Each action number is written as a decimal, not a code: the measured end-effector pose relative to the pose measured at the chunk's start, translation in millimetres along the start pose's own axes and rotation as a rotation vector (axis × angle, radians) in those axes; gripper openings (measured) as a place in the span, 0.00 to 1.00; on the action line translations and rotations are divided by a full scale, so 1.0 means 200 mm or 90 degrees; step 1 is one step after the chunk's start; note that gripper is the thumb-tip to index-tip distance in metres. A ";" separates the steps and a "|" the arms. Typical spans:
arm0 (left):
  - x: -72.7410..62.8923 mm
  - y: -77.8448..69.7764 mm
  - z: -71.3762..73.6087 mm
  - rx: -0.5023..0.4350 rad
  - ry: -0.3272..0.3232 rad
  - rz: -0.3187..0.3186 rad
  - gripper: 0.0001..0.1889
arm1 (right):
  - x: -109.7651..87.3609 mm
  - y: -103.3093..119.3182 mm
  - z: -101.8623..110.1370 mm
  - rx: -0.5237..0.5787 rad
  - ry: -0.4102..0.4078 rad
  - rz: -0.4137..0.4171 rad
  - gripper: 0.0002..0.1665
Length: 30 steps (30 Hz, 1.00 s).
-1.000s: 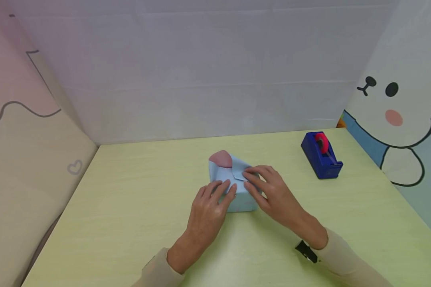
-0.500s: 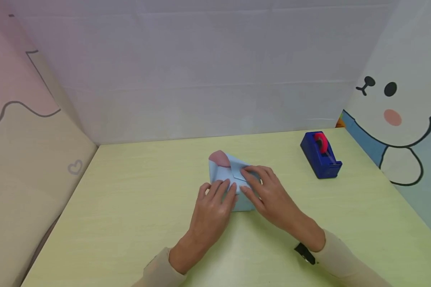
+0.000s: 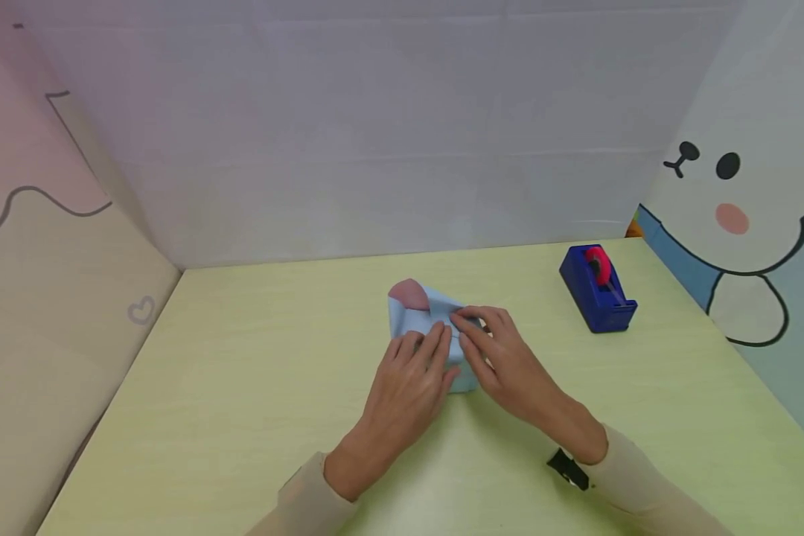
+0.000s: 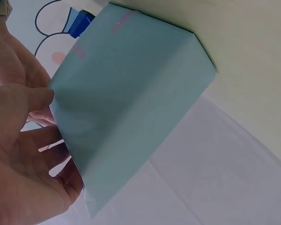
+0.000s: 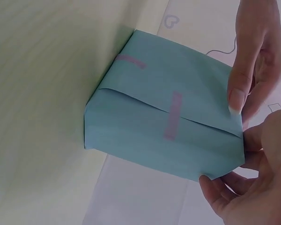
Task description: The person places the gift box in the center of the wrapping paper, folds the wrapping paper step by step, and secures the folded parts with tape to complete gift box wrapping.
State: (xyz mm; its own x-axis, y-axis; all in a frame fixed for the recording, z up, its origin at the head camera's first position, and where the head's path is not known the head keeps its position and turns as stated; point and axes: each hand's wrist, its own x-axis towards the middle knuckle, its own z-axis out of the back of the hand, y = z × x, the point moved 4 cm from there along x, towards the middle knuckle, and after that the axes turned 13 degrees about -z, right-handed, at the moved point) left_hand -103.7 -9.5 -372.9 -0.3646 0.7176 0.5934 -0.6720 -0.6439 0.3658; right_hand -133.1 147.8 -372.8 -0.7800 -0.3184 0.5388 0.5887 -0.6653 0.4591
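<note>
A box wrapped in light blue paper [image 3: 412, 321] stands on the table, its upper side covered by folded paper flaps. A dusky pink rounded patch [image 3: 409, 295] shows at its far left corner. My left hand [image 3: 409, 376] presses extended fingers on the folded paper, its thumb against the near face. My right hand [image 3: 509, 365] rests its fingertips on the flap at the right edge, close to the left fingers. In the right wrist view, pink tape strips [image 5: 174, 115] run across a paper seam, and the right fingers touch the upper edge and corner.
A dark blue tape dispenser [image 3: 596, 290] with a red-cored roll stands at the back right of the pale yellow-green table [image 3: 275, 320]. A white sheet [image 3: 375, 134] hangs behind the table, with printed cartoon panels at both sides. A black strap [image 3: 568, 469] shows beneath the right wrist.
My left hand has slid forward and right over the paper, its fingers now beside the right fingertips. The right hand has shifted only slightly on the flap.
</note>
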 end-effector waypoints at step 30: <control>-0.02 0.01 -0.02 -0.016 0.068 -0.031 0.36 | 0.12 -0.06 0.05 0.090 -0.044 -0.110 0.11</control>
State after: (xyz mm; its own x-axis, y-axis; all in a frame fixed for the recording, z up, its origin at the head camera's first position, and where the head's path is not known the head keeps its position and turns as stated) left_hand -106.3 -12.5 -378.0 -0.3969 0.7728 0.4953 -0.7056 -0.6020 0.3739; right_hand -156.6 154.3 -358.0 -0.8579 -0.1579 0.4890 0.4760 -0.6025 0.6407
